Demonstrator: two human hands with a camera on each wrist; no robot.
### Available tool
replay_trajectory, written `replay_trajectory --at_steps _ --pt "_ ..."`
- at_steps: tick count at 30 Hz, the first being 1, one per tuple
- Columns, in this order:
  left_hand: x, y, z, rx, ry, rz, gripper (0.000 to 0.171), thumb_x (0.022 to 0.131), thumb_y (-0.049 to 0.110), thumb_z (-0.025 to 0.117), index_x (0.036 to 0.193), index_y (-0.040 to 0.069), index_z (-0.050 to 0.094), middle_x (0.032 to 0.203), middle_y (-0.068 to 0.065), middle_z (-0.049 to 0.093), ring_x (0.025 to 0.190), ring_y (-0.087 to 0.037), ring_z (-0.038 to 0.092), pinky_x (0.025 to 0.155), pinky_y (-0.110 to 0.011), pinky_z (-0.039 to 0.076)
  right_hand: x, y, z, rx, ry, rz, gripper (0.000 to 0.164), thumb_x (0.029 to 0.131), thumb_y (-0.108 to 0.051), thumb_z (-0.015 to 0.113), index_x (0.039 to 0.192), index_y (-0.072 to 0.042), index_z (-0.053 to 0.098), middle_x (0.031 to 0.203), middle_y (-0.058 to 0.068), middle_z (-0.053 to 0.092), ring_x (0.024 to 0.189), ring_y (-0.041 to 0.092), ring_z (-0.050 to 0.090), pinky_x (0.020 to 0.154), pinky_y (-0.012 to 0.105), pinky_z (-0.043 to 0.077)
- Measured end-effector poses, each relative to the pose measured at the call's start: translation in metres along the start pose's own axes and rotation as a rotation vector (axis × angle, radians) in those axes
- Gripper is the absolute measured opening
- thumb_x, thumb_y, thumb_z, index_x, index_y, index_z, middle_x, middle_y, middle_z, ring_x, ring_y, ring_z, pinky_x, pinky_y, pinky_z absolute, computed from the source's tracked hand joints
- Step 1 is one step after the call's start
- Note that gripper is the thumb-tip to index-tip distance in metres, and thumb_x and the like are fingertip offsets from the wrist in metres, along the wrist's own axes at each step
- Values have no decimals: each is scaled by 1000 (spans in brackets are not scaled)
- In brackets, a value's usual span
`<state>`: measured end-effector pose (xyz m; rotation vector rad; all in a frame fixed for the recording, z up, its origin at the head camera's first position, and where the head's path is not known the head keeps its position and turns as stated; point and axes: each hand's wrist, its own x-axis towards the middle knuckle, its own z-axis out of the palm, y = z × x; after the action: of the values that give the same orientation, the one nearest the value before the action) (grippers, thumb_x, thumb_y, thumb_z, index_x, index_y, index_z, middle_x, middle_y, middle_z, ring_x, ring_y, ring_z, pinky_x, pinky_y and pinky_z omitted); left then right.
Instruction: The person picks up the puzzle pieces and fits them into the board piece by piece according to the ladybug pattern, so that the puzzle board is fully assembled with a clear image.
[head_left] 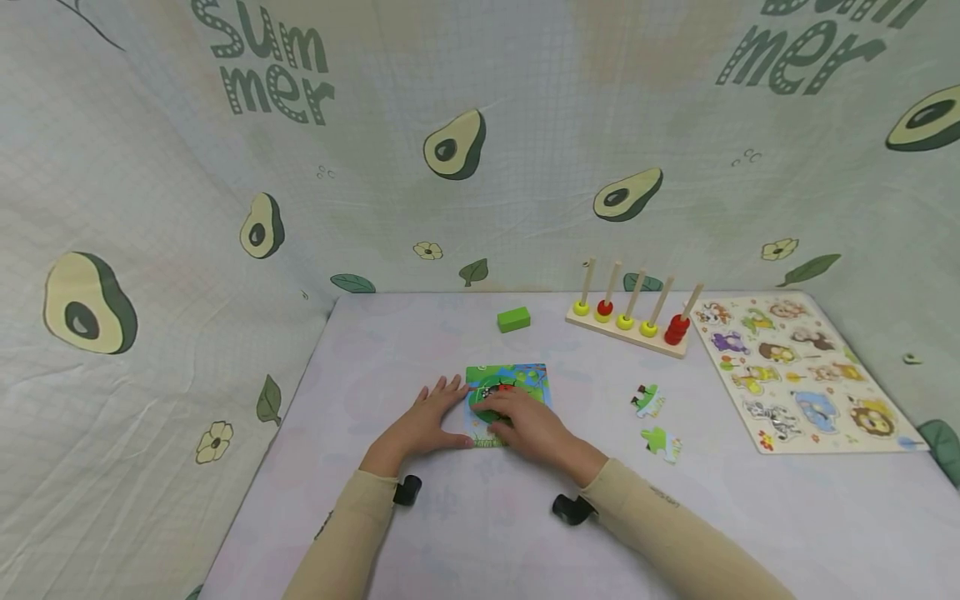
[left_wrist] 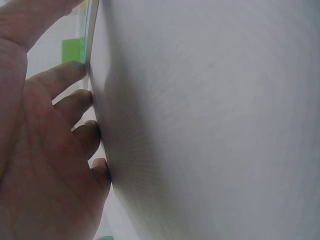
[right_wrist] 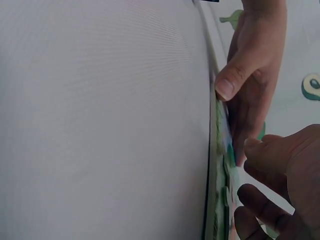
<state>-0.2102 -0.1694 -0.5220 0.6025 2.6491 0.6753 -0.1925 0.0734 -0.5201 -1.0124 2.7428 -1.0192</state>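
Observation:
A small puzzle board (head_left: 534, 377) with a ladybug picture lies flat in front of me, bright blue and green. Along its left side rests my left hand (head_left: 426, 425), fingers spread on the table and thumb at the near left corner. My right hand (head_left: 536, 429) reaches over the board from the right, its bent fingertips on the picture and hiding part of it. In the right wrist view, the thumb and fingers of the right hand (right_wrist: 300, 175) are loosely bent above the board's edge (right_wrist: 216, 200), where a piece stands slightly raised.
Two loose puzzle pieces, one (head_left: 648, 400) behind the other (head_left: 662, 444), lie right of the board. A green block (head_left: 513, 319) sits behind it. Further right are a wooden peg stand (head_left: 622, 332) with red and yellow beads and a large animal puzzle board (head_left: 810, 375).

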Motion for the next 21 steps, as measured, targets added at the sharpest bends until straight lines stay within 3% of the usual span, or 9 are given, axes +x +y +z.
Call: replay_trajectory --at_steps 13,17,21 --pt "0 3 -1 -3 1 -2 97 84 49 81 162 20 31 169 -4 18 157 -27 4 127 -47 1 -13 12 -20 34 65 62 40 96 -15 71 136 -15 67 131 8 65 123 30 59 103 52 49" --pt "0 3 -1 -3 3 -2 97 84 48 82 161 19 32 169 -4 18 157 -27 4 127 -47 1 -20 17 -24 23 74 106 39 96 -16 71 135 -14 67 126 7 66 116 26 60 98 49 51" --pt "0 3 0 -6 8 -3 96 84 47 82 161 19 33 169 -4 18 157 -27 4 127 -47 1 -27 23 -28 24 86 150 40 96 -15 72 135 -12 66 122 6 66 99 19 60 85 42 53"
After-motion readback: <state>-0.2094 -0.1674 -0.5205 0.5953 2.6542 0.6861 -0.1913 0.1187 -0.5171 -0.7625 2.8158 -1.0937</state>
